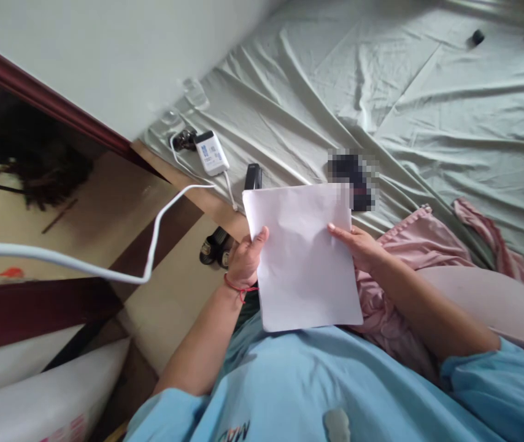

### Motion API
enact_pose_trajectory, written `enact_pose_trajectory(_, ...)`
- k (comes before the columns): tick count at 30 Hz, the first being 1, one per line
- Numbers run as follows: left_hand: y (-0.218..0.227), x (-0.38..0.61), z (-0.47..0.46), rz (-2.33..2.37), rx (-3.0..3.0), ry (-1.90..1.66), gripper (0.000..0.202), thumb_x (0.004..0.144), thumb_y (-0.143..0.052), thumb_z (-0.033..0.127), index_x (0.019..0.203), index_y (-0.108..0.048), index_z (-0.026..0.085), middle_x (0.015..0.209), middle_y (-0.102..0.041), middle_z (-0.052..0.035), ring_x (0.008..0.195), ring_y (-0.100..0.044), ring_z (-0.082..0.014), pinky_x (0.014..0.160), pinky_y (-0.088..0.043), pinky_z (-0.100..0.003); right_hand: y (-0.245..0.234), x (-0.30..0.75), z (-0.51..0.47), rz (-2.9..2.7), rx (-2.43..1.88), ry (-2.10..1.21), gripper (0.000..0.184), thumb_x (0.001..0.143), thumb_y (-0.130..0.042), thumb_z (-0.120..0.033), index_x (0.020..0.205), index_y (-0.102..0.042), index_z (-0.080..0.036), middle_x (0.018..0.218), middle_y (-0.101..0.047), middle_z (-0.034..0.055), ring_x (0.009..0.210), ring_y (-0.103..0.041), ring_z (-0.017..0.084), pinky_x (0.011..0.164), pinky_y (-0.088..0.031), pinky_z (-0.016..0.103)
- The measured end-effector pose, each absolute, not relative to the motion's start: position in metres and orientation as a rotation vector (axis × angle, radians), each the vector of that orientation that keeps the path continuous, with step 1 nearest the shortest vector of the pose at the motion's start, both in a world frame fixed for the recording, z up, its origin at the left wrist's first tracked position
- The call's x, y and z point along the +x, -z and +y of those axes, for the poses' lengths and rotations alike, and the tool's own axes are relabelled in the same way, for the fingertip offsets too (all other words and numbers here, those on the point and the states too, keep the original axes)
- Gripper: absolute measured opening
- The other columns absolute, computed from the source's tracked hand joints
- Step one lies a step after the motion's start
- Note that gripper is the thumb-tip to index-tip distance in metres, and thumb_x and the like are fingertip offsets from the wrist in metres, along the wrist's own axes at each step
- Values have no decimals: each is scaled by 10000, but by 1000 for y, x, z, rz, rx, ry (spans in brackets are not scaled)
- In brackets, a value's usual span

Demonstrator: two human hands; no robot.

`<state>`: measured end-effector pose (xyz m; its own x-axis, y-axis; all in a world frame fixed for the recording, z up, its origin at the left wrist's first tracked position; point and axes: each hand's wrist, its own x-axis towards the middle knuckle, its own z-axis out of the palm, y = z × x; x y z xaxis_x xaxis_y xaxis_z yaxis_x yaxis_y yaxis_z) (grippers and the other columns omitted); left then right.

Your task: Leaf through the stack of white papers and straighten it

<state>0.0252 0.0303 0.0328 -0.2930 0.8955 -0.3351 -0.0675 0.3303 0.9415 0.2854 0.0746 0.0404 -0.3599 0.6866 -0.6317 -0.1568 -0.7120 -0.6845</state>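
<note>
A stack of white paper (305, 264) is held up in front of my blue shirt, its top face blank. My left hand (246, 256) grips its left edge, thumb on top and the other fingers behind it. On the opposite edge, my right hand (356, 242) pinches the paper the same way, thumb on the front. Both hands' fingers underneath are hidden by the sheets. Just past the paper's top left corner lies a small black object (253, 176), partly covered by the sheets.
A bed with a pale green sheet (404, 92) spreads ahead. On its left edge lie a white boxy device (211, 153) and a white cable (152, 245) crossing leftward. Pink cloth (423, 242) bunches at right. Dark sandals (213, 248) are on the floor.
</note>
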Motion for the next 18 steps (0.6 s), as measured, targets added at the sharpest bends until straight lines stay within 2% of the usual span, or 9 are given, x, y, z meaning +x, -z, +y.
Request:
enact_pose_trajectory(5,-37,32,35,1553,706,-1164,585,726,-812,629,1041,-752,140,918,-766,-96,1151,-671,-330,979,-548,-388,-41,285,76,-842,-1333,-2041,435,745,-809,-600,883,-699,-202,813,-762,78,659,-700,211,583,-586,316)
enact_pose_trajectory(11,-38,33,37,1475,460,-1097,591,634,-889,556,950,-723,85,881,-758,-126,1011,-719,-314,952,-559,-424,-31,285,79,-1109,-1335,-1694,471,776,-710,-682,839,-641,-220,652,-658,-8,552,-576,148,495,-449,242)
enact_pose_trajectory(15,-36,28,41,1488,402,-1184,571,589,-899,544,914,-697,120,825,-743,-82,931,-726,-285,901,-567,-414,-24,284,79,-1224,-1419,-1615,448,799,-687,-662,766,-601,-224,589,-595,-15,551,-553,161,479,-407,248)
enact_pose_trajectory(18,-33,25,45,1451,500,-1288,574,568,-891,553,906,-676,142,834,-730,-44,912,-711,-247,878,-553,-365,-25,283,77,-1221,-1413,-1645,448,796,-690,-652,733,-572,-224,584,-573,-15,532,-514,151,467,-382,249)
